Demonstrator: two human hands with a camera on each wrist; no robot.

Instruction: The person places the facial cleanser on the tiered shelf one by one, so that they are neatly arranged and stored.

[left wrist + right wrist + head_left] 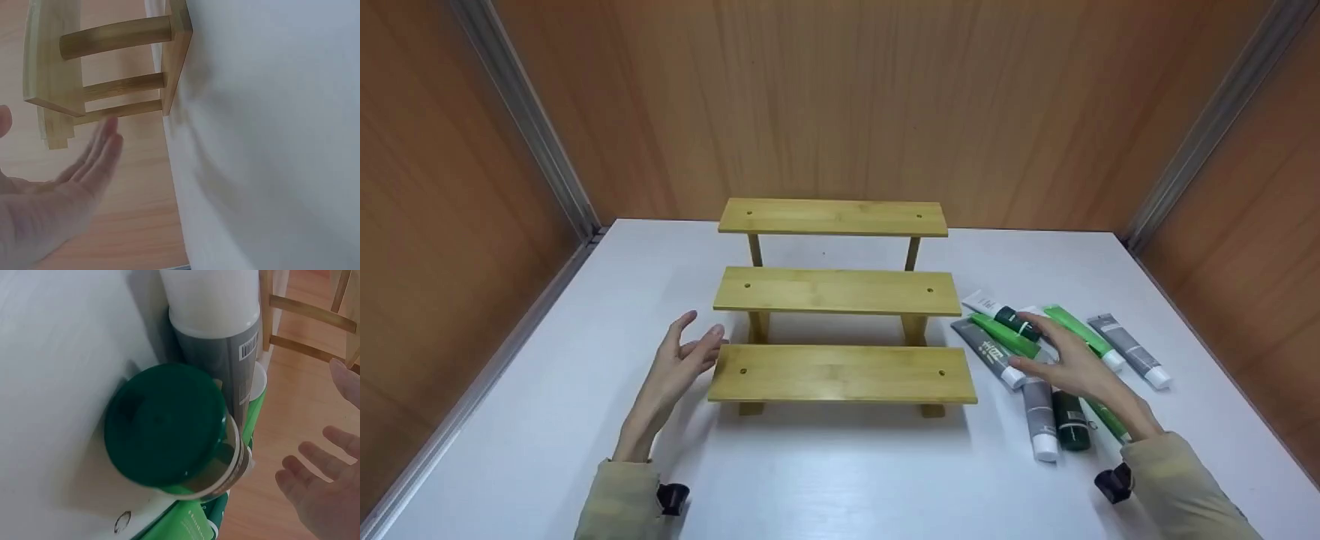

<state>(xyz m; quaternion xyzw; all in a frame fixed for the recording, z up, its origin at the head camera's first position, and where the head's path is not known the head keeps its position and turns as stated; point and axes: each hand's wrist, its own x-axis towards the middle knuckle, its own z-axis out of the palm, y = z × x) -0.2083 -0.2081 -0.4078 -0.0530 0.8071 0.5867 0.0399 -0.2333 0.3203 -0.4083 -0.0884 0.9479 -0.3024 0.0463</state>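
A three-step bamboo rack (840, 375) stands on the white table. Just left of its lowest step is my left hand (679, 367), thumb and fingers apart; the left wrist view shows this hand (62, 202) holding nothing. My right hand (1069, 364) hovers over a pile of squeeze tubes, its fingers spread and bent slightly. Under and around it lie a grey tube (1039, 409), a dark green tube (1071, 420), a bright green tube (1005, 335) and a white and dark green tube (1001, 311). In the right wrist view, no tube is in the hand (326, 489).
Another grey tube (1129, 349) lies at the pile's right edge, beside a green tube (1084, 334). One more grey tube (986, 349) lies close to the rack's right end. Wooden panels (840, 97) enclose the table at the back and sides.
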